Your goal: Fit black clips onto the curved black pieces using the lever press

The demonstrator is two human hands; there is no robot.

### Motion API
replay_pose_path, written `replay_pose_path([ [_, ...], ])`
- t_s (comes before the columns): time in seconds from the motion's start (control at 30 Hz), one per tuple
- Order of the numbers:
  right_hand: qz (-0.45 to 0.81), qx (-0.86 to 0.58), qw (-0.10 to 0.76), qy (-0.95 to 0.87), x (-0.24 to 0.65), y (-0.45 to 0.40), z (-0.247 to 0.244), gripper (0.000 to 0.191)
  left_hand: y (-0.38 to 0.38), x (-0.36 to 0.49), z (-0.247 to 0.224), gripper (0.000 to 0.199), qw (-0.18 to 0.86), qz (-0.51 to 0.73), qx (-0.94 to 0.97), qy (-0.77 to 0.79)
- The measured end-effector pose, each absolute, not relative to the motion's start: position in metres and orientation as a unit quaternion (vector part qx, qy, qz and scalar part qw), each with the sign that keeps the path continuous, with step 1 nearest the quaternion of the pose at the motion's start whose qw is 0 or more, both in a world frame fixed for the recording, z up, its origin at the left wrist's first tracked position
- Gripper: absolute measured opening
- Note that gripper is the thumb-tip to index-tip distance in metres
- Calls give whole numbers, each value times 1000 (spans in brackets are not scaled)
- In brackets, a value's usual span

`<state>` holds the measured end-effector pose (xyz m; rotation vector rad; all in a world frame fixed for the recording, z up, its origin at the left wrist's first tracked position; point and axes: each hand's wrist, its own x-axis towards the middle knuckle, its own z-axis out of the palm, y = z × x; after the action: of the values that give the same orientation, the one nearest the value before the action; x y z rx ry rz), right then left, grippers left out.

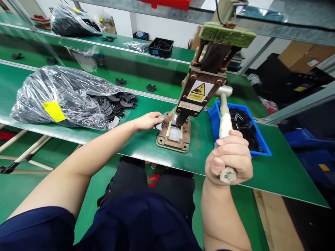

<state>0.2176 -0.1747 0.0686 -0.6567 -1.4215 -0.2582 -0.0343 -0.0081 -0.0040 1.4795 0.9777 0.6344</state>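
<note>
A manual press (200, 75) with a yellow warning label stands on the green bench, its base plate (186, 134) bolted below. My right hand (230, 158) is wrapped round the taped press handle (225, 120), near its lower end. Just left of the base plate, my left hand (149, 121) pinches a thin, curved grey piece (160, 124). A pale block (174, 134) lies under the press head. Many dark curved pieces (112, 106) spill from the mouth of a clear plastic bag (60, 94) on the left.
Behind the handle sits a blue bin (264, 144) of small black parts. Two loose dark pieces (151, 88) lie on the green belt beyond the bench edge. Farther back are a black tray (161, 47) and another filled bag (74, 22). A metal shelf (300, 29) crosses overhead.
</note>
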Motion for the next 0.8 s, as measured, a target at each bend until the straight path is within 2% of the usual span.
replay_pose_path([
  [0.23,-119,-292,687,-654,219,-177,69,34,-13,5,0,47,623,308,557,455],
  [0.47,-121,-262,681,-673,225,-173,66,29,-9,16,3,46,610,227,597,468],
  [0.8,-120,-268,691,-661,222,-173,66,33,1,21,25,30,621,113,605,486],
])
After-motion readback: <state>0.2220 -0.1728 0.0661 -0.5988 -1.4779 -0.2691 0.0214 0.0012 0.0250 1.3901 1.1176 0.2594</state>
